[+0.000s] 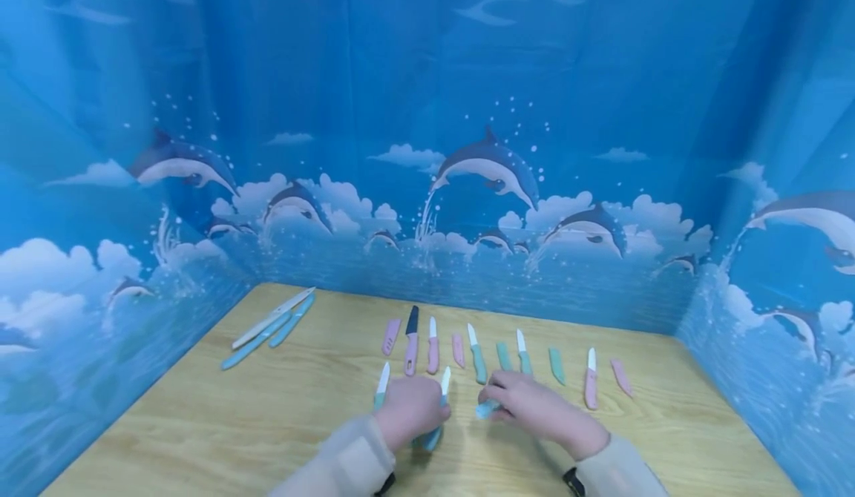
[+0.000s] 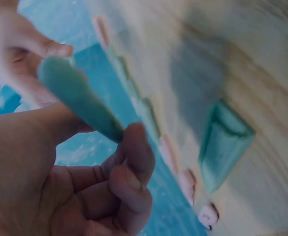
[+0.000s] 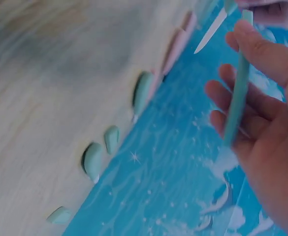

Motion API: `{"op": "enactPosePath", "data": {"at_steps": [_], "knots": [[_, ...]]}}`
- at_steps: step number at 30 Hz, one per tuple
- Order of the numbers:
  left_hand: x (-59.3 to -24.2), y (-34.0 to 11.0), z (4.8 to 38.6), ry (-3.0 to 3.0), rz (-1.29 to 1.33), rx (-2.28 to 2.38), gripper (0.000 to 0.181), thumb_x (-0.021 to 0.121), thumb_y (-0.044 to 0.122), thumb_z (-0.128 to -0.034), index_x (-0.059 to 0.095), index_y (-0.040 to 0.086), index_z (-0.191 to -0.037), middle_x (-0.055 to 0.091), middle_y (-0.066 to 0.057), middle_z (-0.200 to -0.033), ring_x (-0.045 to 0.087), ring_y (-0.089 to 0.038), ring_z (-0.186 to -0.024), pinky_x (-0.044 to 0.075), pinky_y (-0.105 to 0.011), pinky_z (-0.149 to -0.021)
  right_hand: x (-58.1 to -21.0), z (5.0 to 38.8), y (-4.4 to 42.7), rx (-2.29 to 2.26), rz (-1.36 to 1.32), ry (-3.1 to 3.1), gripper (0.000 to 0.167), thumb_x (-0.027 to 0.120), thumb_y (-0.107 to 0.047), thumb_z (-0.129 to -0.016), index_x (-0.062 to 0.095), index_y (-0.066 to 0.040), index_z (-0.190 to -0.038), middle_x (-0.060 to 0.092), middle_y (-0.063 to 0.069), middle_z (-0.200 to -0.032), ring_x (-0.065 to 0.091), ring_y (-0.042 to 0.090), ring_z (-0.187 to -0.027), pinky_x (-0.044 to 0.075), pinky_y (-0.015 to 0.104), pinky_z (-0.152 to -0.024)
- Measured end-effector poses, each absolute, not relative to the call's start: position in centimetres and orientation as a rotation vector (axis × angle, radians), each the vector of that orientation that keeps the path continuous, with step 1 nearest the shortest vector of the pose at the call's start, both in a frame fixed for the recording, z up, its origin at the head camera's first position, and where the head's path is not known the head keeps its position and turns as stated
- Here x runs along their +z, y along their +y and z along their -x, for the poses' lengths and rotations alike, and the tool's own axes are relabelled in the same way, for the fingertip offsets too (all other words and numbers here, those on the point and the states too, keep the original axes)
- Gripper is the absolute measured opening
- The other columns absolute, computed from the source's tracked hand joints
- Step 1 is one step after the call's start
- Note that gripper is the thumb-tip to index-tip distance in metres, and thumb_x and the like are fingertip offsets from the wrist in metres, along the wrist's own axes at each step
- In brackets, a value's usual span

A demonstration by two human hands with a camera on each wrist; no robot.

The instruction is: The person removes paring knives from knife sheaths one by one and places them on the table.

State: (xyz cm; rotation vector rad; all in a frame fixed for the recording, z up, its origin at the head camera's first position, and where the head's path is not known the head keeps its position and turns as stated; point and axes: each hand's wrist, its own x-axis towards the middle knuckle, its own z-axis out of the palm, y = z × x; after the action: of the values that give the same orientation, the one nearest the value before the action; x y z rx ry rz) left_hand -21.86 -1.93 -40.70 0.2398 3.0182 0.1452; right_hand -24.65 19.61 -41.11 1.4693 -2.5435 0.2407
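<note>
My left hand (image 1: 413, 412) grips a small knife (image 1: 445, 382) by its teal handle (image 2: 82, 98); its white blade (image 3: 211, 33) shows in the right wrist view. To the right, my right hand (image 1: 534, 408) pinches a slim teal knife sheath (image 3: 240, 81), seen nearly edge-on, between thumb and fingers. The sheath and the knife are apart. Another white-bladed knife (image 1: 383, 378) lies left of my left hand, which hides part of its handle. Below the left hand, a teal sheath (image 2: 226, 145) lies on the table.
Across the wooden table (image 1: 200, 423) runs a row of pink and green knives and sheaths, including a dark-bladed pink knife (image 1: 411, 345) and a pink sheath (image 1: 621, 377). At the far left lie a long white blade (image 1: 274, 317) and blue pieces. A dolphin-print curtain (image 1: 427, 111) encloses the table.
</note>
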Motion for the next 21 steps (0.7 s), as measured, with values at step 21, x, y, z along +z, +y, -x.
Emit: {"op": "enactPosePath", "data": {"at_steps": [21], "knots": [[-42.3,0.4,23.7,2.901,-0.203,-0.161,0.042,0.061,0.045,-0.0903,0.058,0.013,-0.063,0.054,0.001,-0.061,0.048,-0.013,-0.056,0.043,-0.025,-0.062,-43.6,25.3,18.2,-0.048,-1.856,-2.092,0.017,0.074,-0.016,-0.081,0.075,-0.023,-0.097,0.071,-0.009,-0.096,0.065,0.002,-0.089,0.049,0.011,-0.084]]}}
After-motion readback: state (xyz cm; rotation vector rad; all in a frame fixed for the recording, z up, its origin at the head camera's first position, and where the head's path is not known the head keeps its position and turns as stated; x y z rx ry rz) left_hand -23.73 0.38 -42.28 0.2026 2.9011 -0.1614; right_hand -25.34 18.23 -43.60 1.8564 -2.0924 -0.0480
